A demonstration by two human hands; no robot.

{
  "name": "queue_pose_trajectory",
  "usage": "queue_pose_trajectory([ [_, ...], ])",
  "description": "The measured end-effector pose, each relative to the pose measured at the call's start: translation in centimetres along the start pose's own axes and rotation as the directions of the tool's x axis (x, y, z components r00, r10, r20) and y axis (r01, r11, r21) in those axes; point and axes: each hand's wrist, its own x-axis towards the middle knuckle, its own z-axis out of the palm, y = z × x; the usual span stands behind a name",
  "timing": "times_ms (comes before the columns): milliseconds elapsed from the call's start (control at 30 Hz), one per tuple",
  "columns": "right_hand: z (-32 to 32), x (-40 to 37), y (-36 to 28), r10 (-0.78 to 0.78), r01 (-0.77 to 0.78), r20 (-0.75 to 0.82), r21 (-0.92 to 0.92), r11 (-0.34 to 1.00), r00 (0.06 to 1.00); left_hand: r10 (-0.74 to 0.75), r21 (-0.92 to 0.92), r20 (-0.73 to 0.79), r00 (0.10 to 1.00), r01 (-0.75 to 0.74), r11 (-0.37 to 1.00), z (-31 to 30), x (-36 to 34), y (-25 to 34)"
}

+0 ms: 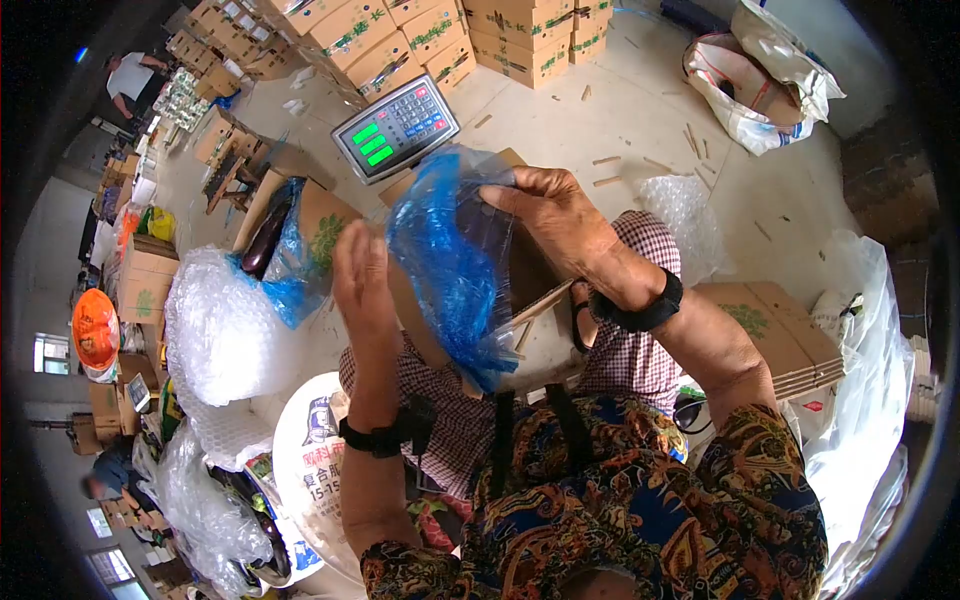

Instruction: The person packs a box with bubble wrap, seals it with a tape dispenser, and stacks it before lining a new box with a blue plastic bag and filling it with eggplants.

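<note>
At the left, bubble wrap bulges beside a printed carton in which a dark purple eggplant lies against blue plastic. Next comes the left hand, raised with its fingers straight and close together; it appears to grip nothing, and whether it brushes the film cannot be told. Beyond it stands the weighing-scale display, lit green. The blue plastic bag hangs bunched over the left part of the open carton, between the hands. The right hand pinches the bag's thin upper edge between thumb and fingers. That light pinch seems right for flimsy film; a hard tug could tear it. The left hand would do best to take the opposite edge, so both can spread the folds evenly, clear of the carton's rim. Farther right lie flattened cartons.
</note>
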Motion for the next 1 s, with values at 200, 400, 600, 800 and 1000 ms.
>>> queue_pose_trajectory([
  [200,1.4,-0.1,-1.1,0.090,-0.131,0.143,0.312,0.941,0.986,0.045,-0.211,0.057,0.997,-0.032,0.977,5.2,-1.5,2.5],
  [400,-4.2,-0.4,-2.9,0.108,-0.091,-0.031,0.341,0.935,0.994,-0.202,-0.466,0.217,0.955,0.283,0.839,0.2,0.8,-1.1],
  [600,-9.4,-1.6,-5.5,0.093,-0.084,0.066,-0.121,0.989,0.993,-0.173,-0.633,0.012,0.985,0.142,0.761,-6.0,2.1,-0.2],
  [800,-12.3,-4.5,-13.3,0.204,0.073,0.196,-0.869,0.490,0.959,-0.059,0.304,0.252,0.966,-0.021,0.952,-8.7,0.7,4.8],
  [1000,-14.0,-4.1,-12.4,-0.046,0.096,0.086,-0.919,0.383,0.995,0.038,0.569,0.471,0.881,-0.337,0.751,-9.4,1.0,5.3],
])
